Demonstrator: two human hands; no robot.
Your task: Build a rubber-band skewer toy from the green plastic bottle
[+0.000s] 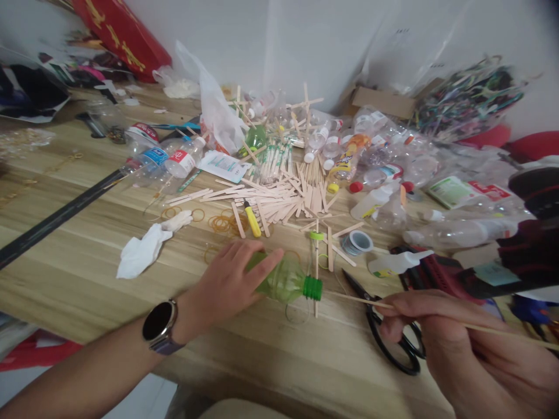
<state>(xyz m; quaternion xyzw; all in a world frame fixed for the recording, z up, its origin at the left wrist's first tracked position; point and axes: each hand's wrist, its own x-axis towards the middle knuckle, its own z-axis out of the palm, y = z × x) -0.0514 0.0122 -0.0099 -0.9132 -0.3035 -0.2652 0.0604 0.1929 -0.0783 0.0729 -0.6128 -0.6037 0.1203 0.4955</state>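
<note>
Your left hand (233, 273) grips the green bottle (283, 282), palm down, with the fingers curled over the rear part of its body. The bottle lies on its side at the near middle of the surface (262, 364), its narrow end directed to the right. Its body is pale green and translucent, with a smooth shoulder that tapers toward the neck; the covered rear part cannot be inspected. The ribbed end piece (312, 287) is a darker, more saturated green; whether it is a cap or a bare thread, you cannot tell from this view. Your right hand (445, 331), at the near right, pinches a thin wooden stick (360, 299) between thumb and fingers. The stick points left, its tip near the ribbed end piece; contact between the two cannot be confirmed. An upright-running rod (317, 256) carrying a light green ring (316, 235) extends past the neck on the far side and shows again on the near side. Black scissors (371, 326) lie to the left of your right hand, blades directed to the far left. A yellow-handled tool (252, 221) and flat wooden sticks (279, 198) lie on the far side of the bottle.
</note>
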